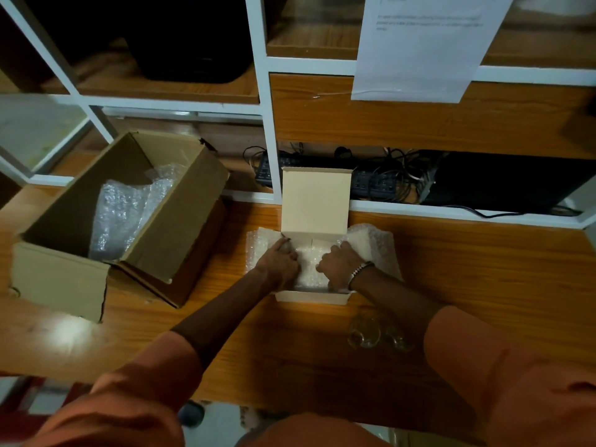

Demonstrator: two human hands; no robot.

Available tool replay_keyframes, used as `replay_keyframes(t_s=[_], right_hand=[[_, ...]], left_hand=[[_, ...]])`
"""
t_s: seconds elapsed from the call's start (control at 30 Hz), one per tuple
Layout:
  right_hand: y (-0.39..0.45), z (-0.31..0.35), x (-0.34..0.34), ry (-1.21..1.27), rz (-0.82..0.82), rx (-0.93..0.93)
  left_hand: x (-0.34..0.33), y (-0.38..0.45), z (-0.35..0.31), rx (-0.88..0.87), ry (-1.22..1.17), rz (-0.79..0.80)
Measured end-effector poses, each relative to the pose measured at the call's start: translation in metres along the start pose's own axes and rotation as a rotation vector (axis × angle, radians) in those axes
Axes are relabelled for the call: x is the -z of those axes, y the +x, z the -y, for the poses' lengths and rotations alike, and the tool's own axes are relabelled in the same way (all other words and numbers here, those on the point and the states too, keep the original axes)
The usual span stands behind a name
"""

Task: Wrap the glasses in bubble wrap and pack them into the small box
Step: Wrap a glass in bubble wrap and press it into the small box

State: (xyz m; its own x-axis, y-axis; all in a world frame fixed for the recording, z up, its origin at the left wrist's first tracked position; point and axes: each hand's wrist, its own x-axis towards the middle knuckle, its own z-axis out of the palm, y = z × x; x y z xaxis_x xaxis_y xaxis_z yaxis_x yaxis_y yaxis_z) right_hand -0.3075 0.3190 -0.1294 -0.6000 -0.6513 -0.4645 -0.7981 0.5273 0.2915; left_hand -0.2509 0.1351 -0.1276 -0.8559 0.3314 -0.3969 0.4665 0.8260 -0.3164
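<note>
A small cream box (311,296) sits on the wooden table with its lid (316,201) standing upright at the back. Bubble wrap (308,266) lines its inside and spills over both sides. My left hand (279,264) and my right hand (340,264) are both inside the box, fingers curled and pressing down on the wrap. Whether a glass lies under the wrap is hidden. Two clear glasses (366,333) stand bare on the table just in front of the box, to the right, near my right forearm.
A large brown cardboard box (167,227) with more bubble wrap (125,211) inside lies open on the left of the table. A shelf unit with cables and a black device stands behind. A white paper sheet (422,43) hangs on the shelf.
</note>
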Motion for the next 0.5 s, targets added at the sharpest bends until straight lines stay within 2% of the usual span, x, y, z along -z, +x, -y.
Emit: replay_keyframes(t_s=[0.07, 0.17, 0.23, 0.33, 0.43, 0.5], right_hand=[[0.003, -0.009, 0.013, 0.031, 0.03, 0.027], [0.009, -0.024, 0.052, 0.199, -0.072, 0.051], [0.014, -0.035, 0.094, 0.276, -0.186, 0.055], [0.023, -0.04, 0.173, 0.374, -0.442, 0.096], [0.036, -0.016, 0.252, 0.459, -0.664, 0.151], [0.048, 0.012, 0.292, 0.473, -0.726, 0.188]], left_hand=[[0.006, -0.002, 0.005, 0.015, -0.055, -0.042], [0.033, -0.025, 0.03, 0.088, -0.141, -0.17], [0.052, -0.048, 0.064, 0.156, -0.147, -0.28], [0.072, -0.095, 0.126, 0.311, -0.167, -0.393], [0.07, -0.151, 0.182, 0.504, -0.168, -0.544], [0.058, -0.191, 0.208, 0.628, -0.191, -0.566]])
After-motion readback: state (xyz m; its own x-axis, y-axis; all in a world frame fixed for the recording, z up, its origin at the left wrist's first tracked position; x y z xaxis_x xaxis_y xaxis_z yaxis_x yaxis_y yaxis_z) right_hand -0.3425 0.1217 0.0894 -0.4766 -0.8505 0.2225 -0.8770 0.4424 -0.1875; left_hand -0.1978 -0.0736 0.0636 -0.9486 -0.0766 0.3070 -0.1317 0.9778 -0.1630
